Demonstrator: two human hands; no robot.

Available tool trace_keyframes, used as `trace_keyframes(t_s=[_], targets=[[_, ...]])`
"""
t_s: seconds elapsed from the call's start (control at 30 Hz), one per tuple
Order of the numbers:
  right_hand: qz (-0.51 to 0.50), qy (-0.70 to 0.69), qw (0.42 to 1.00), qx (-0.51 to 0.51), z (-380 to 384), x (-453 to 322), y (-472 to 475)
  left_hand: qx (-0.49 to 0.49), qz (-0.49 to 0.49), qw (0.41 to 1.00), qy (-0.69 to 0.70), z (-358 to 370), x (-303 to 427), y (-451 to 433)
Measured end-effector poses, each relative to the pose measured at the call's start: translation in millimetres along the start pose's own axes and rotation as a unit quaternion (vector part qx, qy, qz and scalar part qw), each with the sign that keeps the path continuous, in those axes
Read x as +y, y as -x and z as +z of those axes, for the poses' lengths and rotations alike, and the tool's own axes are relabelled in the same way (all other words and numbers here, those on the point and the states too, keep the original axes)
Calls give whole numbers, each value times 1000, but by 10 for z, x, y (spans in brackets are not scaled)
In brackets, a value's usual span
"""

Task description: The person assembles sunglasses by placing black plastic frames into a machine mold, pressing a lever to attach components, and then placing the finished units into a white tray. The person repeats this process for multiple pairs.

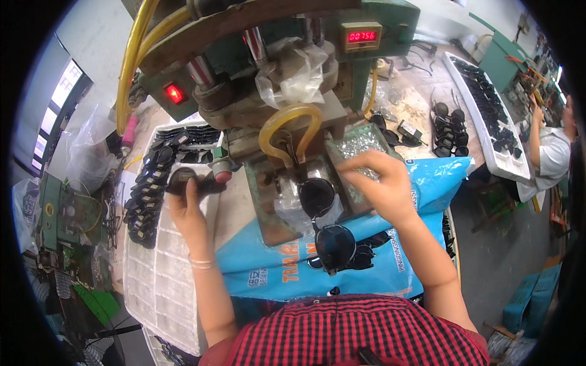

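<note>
My left hand [187, 215] grips a dark sunglasses frame [181, 179] by one lens, over the white tray's inner edge and close to a red push button [223, 173]. To the right, my right hand [387, 185] is raised above a green-edged metal tray of small shiny metal parts [361, 148]. Its thumb and forefinger are drawn together, and whether a small part is between them cannot be told. Between my hands, another pair of sunglasses [336, 247] stands at the press fixture [270, 215]; its far lens lies under the yellow hose loop [290, 123].
Overhead is a green press [384, 27] with steel columns. A white compartment tray [160, 283] at left bears rows of sunglasses [149, 196]. Blue plastic sheeting [261, 261] with more sunglasses covers the near side. Another loaded white tray [517, 169] and a person [551, 151] are at right.
</note>
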State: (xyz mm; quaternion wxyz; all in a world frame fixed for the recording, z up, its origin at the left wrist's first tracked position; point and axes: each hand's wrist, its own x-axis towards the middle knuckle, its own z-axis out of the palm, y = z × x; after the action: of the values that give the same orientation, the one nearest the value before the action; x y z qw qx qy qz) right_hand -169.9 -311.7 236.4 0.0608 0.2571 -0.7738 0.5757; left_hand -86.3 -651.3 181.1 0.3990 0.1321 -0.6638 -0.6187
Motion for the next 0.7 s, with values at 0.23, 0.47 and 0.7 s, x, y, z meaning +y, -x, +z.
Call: trace_keyframes(t_s=[0.23, 0.47, 0.7], targets=[[44, -161, 985, 46, 537, 6, -181, 12, 66, 980, 185, 297, 362, 268], [153, -342, 927, 7, 602, -223, -109, -123, 210, 943, 228, 814, 1057, 142], [27, -123, 991, 35, 462, -240, 129, -229, 292, 918, 137, 765, 997, 445]])
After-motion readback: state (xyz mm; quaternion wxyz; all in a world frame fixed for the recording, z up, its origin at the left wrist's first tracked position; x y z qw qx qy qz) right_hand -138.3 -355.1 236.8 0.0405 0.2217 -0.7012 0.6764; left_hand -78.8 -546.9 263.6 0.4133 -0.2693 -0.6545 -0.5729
